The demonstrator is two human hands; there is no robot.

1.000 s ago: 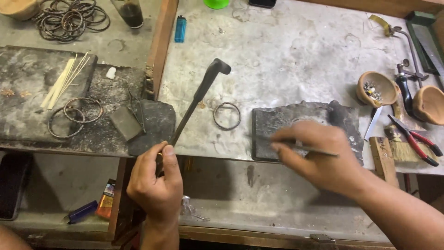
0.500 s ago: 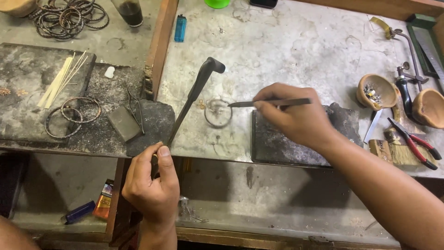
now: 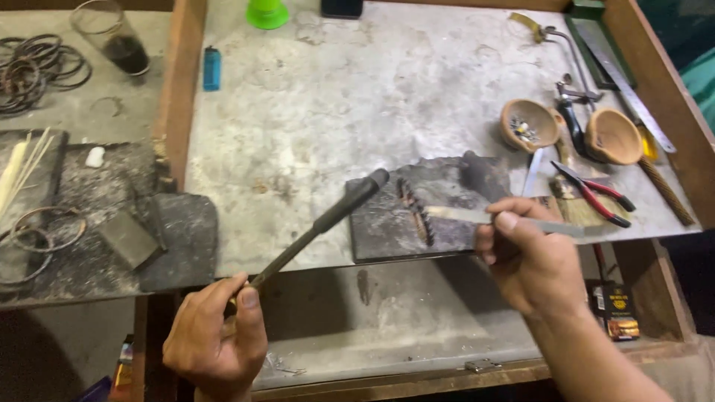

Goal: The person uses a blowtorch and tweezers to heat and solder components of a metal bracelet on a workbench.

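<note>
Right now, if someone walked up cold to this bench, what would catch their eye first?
Probably the two hands at the front edge: the left hand grips a long dark metal torch-like tool angled up toward a dark charred slab, and the right hand holds slim metal tweezers pointing at a ring standing on edge on that slab. After that, the red-handled pliers and two small clay bowls at the right.

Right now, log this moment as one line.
left hand: grips dark metal torch | right hand: holds flat metal tweezers on dark slab
</note>
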